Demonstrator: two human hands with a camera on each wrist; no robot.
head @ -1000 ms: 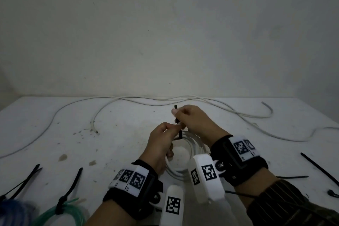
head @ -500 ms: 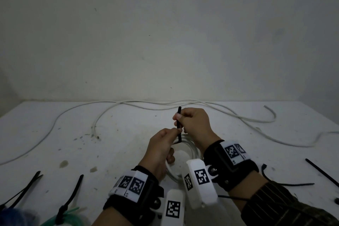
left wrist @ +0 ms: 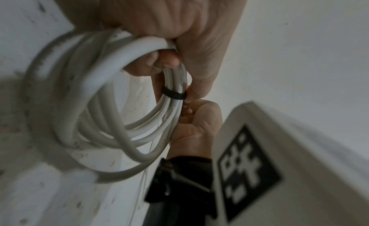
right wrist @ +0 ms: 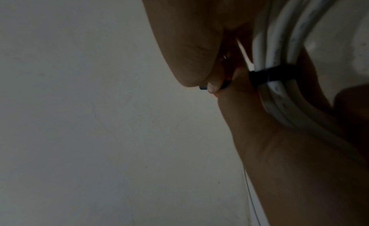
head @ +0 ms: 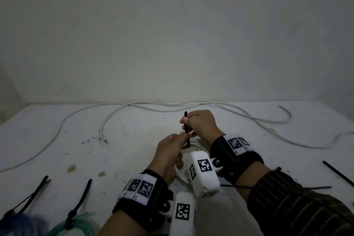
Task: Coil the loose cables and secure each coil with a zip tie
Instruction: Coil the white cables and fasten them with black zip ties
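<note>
Both hands are working mid-frame in the head view, low and a bit right of center. The left hand point(head: 170, 151) has its fingers curled round the white cable coil point(left wrist: 95, 112), and its thumb and forefinger pinch right where the black zip tie point(head: 186, 128) wraps the bundle. The left wrist view shows the tie's band snug round several strands of the coil, center frame, with a fingertip pressed up against it. The right hand point(head: 201, 126) sits just above the left 1, fingers closed tight on the tie's tail, which sticks up almost vertical out of the grip. The coil hangs under the hands, over the dirty white table point(head: 124, 140), and I can't tell if it touches the table.

Rest of the scene: 1 long loose white cable point(head: 153, 104) snakes along the back of the table from far left to far right. Lower left corner has a green coil point(head: 63, 228) and a blue coil point(head: 17, 224), each already cinched with a black tie. A couple of spare zip ties point(head: 337, 173) lie at the right edge.
</note>
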